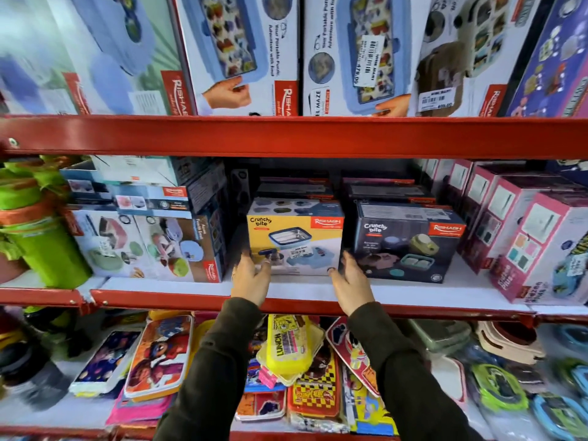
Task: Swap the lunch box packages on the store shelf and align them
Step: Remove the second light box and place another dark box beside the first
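Note:
On the middle shelf (305,289) stand two "Crunchy bite" lunch box packages side by side. The yellow and white one (294,241) is on the left, the dark blue one (405,246) on the right. My left hand (251,278) touches the yellow package's lower left corner with fingers spread. At that package's lower right corner is my right hand (351,281), in the gap between the two boxes, fingers also spread. Both packages rest on the shelf. More boxes are stacked behind them.
Left of the yellow package lies a stack of lunch box cartons (149,243) and green bottles (41,237). Pink boxes (521,237) line the right. Large cartons (356,52) fill the upper shelf. Loose colourful lunch boxes (286,345) crowd the lower shelf.

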Tool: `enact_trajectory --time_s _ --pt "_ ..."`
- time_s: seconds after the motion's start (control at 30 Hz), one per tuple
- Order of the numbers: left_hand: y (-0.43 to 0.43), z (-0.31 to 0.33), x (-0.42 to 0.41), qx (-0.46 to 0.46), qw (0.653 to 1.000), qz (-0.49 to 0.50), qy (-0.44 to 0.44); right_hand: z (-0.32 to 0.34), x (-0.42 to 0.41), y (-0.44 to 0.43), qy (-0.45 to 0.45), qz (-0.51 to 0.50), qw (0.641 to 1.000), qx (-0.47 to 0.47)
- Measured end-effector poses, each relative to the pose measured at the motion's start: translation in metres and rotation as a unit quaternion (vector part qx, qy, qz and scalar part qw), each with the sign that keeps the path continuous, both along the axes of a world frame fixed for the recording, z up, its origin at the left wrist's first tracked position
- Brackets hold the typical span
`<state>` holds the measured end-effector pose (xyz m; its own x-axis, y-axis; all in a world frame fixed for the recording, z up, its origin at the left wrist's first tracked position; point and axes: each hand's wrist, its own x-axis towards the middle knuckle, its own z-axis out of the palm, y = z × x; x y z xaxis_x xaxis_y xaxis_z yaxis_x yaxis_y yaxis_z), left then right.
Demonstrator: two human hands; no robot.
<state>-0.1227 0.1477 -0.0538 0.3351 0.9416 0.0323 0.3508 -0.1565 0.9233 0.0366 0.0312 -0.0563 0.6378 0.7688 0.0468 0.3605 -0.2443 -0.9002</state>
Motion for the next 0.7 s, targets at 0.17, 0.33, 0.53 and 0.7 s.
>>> enact_trajectory --time_s 0.17,0.33,0.53,0.7 --pt "0.014 -0.01 -0.016 0.038 0.999 -0.005 -0.039 0.007 -0.005 -0.013 0.012 -0.019 0.999 0.039" --pt "0.014 0.002 -0.032 0.043 0.994 -0.014 -0.098 0.004 -0.01 -0.029 -0.019 -0.013 0.993 0.117" --pt "0.007 0.019 -0.041 0.041 0.988 -0.032 -0.147 0.015 -0.01 -0.034 -0.04 -0.026 0.985 0.168" --pt "0.003 0.02 -0.052 0.085 0.975 -0.104 -0.179 0.033 -0.003 -0.026 0.024 -0.077 0.971 0.224"
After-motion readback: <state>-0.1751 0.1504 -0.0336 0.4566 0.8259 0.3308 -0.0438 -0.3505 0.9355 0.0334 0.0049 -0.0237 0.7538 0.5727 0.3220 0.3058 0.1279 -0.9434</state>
